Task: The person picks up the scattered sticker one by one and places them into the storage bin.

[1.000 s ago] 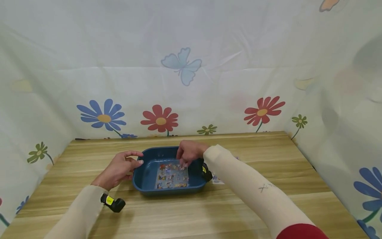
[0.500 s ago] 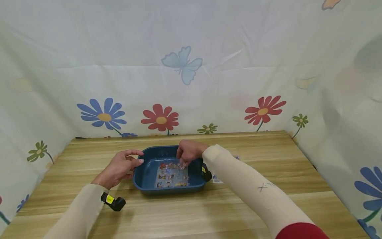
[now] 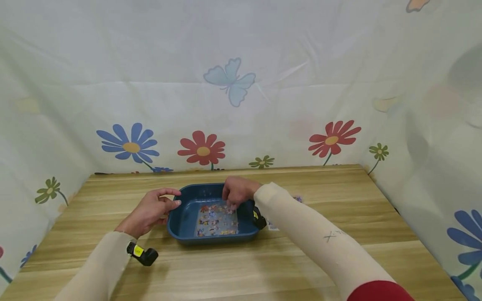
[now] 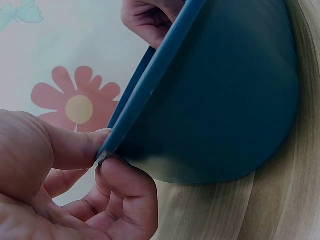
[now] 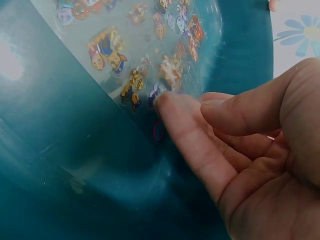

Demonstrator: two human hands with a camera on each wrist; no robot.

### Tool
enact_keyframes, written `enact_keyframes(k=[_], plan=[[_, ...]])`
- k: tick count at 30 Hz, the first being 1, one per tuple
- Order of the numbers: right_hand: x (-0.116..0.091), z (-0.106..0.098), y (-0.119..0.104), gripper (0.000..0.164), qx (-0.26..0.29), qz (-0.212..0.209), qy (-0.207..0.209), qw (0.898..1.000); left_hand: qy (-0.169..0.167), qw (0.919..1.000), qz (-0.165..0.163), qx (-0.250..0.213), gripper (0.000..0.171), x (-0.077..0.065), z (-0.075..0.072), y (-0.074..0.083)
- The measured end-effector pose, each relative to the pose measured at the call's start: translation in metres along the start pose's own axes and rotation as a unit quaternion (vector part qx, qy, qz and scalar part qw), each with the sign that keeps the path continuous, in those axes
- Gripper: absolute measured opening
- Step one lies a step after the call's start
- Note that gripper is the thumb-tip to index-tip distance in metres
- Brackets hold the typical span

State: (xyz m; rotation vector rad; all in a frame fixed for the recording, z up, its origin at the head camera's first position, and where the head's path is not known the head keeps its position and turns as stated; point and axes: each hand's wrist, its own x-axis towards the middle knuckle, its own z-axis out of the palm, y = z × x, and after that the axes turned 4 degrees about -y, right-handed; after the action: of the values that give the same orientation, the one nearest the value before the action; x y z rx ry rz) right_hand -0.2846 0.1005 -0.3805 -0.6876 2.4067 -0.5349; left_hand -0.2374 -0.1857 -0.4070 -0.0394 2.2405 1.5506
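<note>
The left-end rim of the blue tray [image 3: 218,241] is pinched between the thumb and forefinger of the left hand [image 3: 150,211]. Inside the tray, toward its far right part, the clear sticker sheet [image 3: 215,222] is touched by the forefinger of the right hand [image 3: 239,191]; whether anything is pinched there cannot be told. The sheet, printed with small colourful cartoon figures, is laid around the middle of the tray's floor. To the right of the tray, a printed sheet [image 3: 273,227] is partly covered by the right sleeve [image 3: 312,234]. The tray is borne by a wood-grain tabletop [image 3: 211,271], and behind it a white curtain [image 3: 169,104] is printed with flowers and a butterfly [image 3: 230,82].
</note>
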Motion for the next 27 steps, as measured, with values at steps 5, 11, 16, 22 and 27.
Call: enact_keyframes(k=[5,11,16,22,27], plan=[[-0.0006,-0.0005,-0.0004,0.032,-0.029,-0.003,0.003,1.000,-0.001,1.0000,0.001,0.000,0.043,-0.0001,0.0002,0.0001],[-0.0008,0.0000,-0.0002,0.031,-0.047,-0.011,0.015,0.999,-0.002,1.0000,0.002,-0.002,0.044,0.0008,0.0001,-0.0010],[-0.0029,0.0002,-0.0014,0.028,-0.068,-0.010,0.022,0.997,-0.004,1.0000,0.004,-0.001,0.044,0.0012,0.0001,-0.0021],[-0.0041,-0.0008,-0.0029,0.027,-0.092,-0.011,0.026,0.995,-0.006,1.0000,0.007,0.000,0.046,-0.0009,-0.0003,-0.0017],[-0.0042,-0.0009,-0.0028,0.028,-0.105,-0.018,0.032,0.994,-0.007,0.9999,0.007,-0.002,0.046,-0.0012,0.0001,-0.0015]])
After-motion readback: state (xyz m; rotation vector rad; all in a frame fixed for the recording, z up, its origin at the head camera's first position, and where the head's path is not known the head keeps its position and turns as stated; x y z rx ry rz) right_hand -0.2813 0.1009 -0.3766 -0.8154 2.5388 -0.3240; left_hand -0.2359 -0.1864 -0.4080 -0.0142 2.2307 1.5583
